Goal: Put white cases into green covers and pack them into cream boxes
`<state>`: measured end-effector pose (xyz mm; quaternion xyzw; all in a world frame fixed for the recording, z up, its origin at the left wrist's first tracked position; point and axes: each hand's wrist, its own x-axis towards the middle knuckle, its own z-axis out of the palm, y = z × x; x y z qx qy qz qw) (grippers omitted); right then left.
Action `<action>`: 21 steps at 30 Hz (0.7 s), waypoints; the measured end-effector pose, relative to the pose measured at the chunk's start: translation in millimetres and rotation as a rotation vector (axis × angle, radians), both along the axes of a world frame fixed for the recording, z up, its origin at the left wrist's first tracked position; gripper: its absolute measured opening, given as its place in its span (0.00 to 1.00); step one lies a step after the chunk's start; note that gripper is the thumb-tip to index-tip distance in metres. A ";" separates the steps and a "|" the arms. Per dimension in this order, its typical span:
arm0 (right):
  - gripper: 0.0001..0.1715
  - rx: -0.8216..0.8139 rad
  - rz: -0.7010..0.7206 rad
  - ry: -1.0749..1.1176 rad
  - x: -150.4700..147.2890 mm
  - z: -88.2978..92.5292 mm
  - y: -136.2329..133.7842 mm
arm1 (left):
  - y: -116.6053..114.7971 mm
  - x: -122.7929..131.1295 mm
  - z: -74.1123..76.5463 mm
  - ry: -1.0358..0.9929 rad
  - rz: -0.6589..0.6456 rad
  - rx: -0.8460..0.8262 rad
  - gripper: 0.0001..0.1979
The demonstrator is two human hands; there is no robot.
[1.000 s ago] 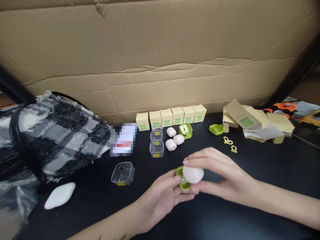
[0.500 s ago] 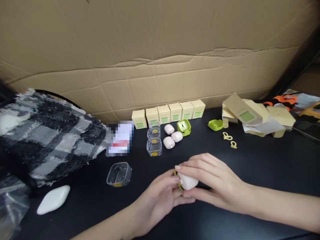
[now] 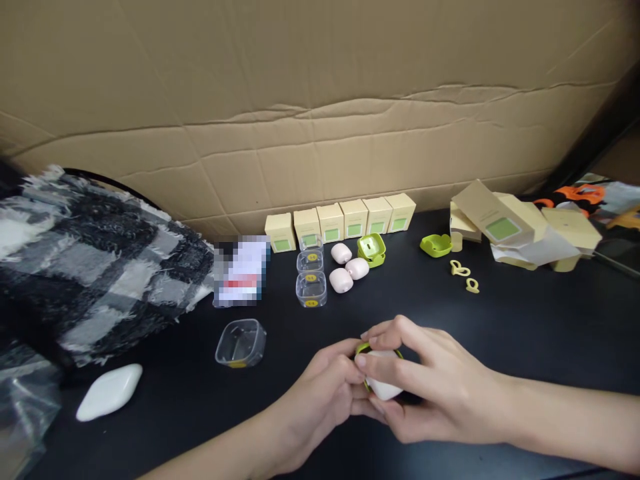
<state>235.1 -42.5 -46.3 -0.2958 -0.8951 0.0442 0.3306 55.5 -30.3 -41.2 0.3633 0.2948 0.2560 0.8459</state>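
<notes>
With both hands I am holding two things above the black table (image 3: 200,373): my left hand (image 3: 331,383) is curling its thumb and fingers around one green shell (image 3: 363,348), while my right hand (image 3: 440,381), half closed, is gripping one pale pod (image 3: 388,389), its fingers bending over the top. The pod is lying against the shell between my hands; my fingers are covering too much for me to tell how deep it is sitting. Beyond, three pink pods (image 3: 341,281) are lying together, one green case (image 3: 371,248) is standing just beside them, and one green piece (image 3: 435,245) is resting farther right near the yellow loops (image 3: 472,285). Six cream boxes (image 3: 331,224) are standing in a row before the cardboard (image 3: 300,67). Three clear tubs (image 3: 311,291) are lining up in front of them, and one lone tub (image 3: 241,343) is sitting nearer me. One white diamond-shaped object (image 3: 110,392) is lying at the left.
</notes>
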 end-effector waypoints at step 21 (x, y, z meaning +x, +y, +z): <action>0.09 -0.078 -0.086 -0.056 -1.8 -4.7 -2.1 | -0.3 3.3 2.3 0.059 -0.002 0.027 0.13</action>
